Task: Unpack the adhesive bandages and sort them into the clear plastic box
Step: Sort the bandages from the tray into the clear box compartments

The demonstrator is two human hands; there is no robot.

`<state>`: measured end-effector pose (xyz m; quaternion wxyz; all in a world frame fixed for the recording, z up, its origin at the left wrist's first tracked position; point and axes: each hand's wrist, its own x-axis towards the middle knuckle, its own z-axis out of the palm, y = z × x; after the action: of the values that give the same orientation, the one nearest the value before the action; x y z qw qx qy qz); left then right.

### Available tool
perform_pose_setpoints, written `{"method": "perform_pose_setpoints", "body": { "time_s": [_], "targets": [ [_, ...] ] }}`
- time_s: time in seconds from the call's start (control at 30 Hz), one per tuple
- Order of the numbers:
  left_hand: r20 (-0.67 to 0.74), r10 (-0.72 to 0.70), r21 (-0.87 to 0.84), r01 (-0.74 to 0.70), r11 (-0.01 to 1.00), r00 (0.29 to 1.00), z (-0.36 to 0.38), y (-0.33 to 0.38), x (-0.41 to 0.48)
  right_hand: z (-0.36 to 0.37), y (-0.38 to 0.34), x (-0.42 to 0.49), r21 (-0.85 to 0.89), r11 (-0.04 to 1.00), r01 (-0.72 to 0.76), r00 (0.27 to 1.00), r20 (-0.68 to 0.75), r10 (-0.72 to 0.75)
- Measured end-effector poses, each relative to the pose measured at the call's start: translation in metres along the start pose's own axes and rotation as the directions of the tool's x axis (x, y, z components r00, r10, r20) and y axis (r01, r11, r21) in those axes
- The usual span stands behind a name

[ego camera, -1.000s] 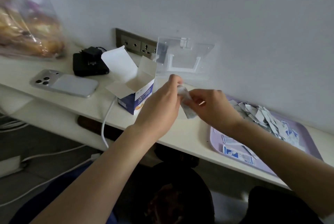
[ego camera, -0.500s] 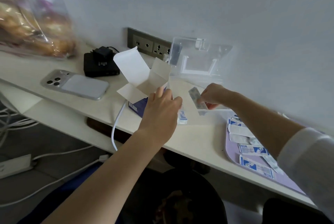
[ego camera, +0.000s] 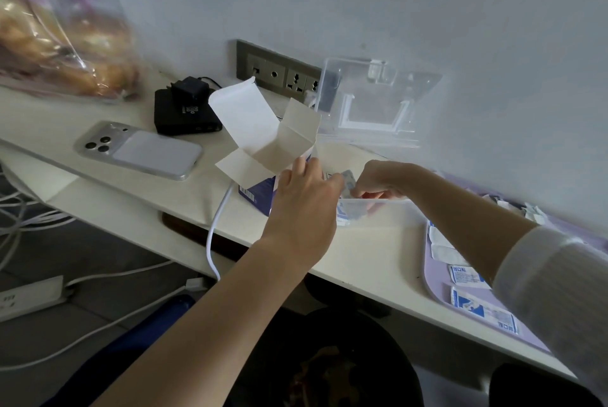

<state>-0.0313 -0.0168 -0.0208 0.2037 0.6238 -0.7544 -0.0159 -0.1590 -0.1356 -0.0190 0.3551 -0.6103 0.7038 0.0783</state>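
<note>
Placing step: your right hand [ego camera: 378, 180] pinches a bandage [ego camera: 348, 180] over the clear box [ego camera: 385, 214]; left hand [ego camera: 304, 199] slack alongside. Lower, release.

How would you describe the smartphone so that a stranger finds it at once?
Start at the white desk below the wall sockets and look left of the opened cardboard carton. There the smartphone lies face down, in front of the black charger block. It alone is silver, with three camera lenses at its left end.
</note>
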Motion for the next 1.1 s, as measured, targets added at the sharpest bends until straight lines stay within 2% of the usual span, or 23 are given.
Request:
{"method": "perform_pose_setpoints", "body": {
  "time_s": [0.53,0.63,0.73,0.77,0.83,0.93,1.0,1.03,1.1],
  "targets": [
    [0.004,0.008,0.001,-0.008,1.0,1.0,0.001,-0.001,0.0,0.0,0.008,0.004,-0.05,0.998,0.044,0.995,-0.085,-0.048],
    [0.008,0.01,0.01,-0.01,1.0,1.0,0.001,-0.001,0.002,-0.001,0.009,0.002,-0.091,0.993,0.071,0.991,-0.105,-0.08],
    [0.022,-0.011,0.032,0.01,0.999,1.0,0.001,0.002,0.001,-0.003,0.009,-0.007,-0.149,0.979,0.142,0.968,-0.187,-0.169],
    [0.025,-0.028,0.044,0.027,0.999,0.999,0.001,0.004,0.001,-0.003,0.01,-0.012,-0.181,0.966,0.183,0.944,-0.241,-0.224],
    [0.009,-0.056,0.068,0.055,0.996,0.998,0.0,0.01,0.001,-0.003,0.017,-0.027,-0.231,0.931,0.282,0.853,-0.385,-0.353],
    [-0.049,-0.022,0.078,0.026,0.997,0.999,0.0,0.029,0.001,0.002,0.04,-0.054,-0.291,0.854,0.43,0.62,-0.592,-0.514],
    [-0.106,0.042,0.068,-0.035,0.997,0.994,0.003,0.043,-0.001,0.005,0.059,-0.072,-0.327,0.8,0.504,0.476,-0.667,-0.573],
    [-0.129,0.083,0.049,-0.077,0.996,0.988,0.007,0.054,-0.002,0.005,0.074,-0.08,-0.331,0.788,0.519,0.44,-0.687,-0.578],
    [-0.141,0.151,-0.006,-0.154,0.988,0.978,0.019,0.068,-0.005,0.007,0.102,-0.087,-0.337,0.79,0.512,0.441,-0.686,-0.578]
  ]
}}
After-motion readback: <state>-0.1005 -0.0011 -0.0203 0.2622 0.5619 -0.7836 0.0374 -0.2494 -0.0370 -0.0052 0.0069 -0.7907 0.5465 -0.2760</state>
